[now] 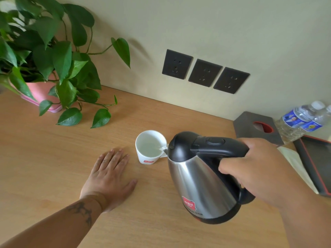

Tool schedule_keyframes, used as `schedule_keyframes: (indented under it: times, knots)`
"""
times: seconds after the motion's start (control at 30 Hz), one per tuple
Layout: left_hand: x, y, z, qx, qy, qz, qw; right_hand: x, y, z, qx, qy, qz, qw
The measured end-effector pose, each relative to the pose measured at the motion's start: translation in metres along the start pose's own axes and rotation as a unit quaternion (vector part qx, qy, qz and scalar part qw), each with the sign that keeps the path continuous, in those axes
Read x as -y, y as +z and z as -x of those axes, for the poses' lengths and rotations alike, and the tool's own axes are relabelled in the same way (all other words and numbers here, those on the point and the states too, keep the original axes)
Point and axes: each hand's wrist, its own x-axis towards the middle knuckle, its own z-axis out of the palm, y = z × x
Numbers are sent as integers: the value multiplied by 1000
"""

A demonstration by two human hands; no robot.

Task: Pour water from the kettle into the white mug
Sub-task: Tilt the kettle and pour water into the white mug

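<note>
A white mug (149,149) with a small red logo stands on the wooden table (53,158) near the middle. A steel kettle (200,183) with a black lid and handle is tilted left, its spout over the mug's right rim, and a thin stream of water runs into the mug. Water shows inside the mug. My right hand (258,169) grips the kettle's black handle. My left hand (111,176) lies flat on the table, palm down with fingers spread, just left of the mug and not touching it.
A leafy plant in a pink pot (41,92) stands at the back left. Three dark wall sockets (204,72) sit above the table. At the right are a grey tissue box (250,126), two water bottles (302,120) and a dark red-edged tray (317,161).
</note>
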Motion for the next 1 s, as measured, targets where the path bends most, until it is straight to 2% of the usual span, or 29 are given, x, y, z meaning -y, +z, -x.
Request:
schedule_keyframes:
  times: [1.0]
  knots:
    - [1, 3, -1, 3, -7, -5, 1000, 5, -4, -5, 13, -16, 9, 1000]
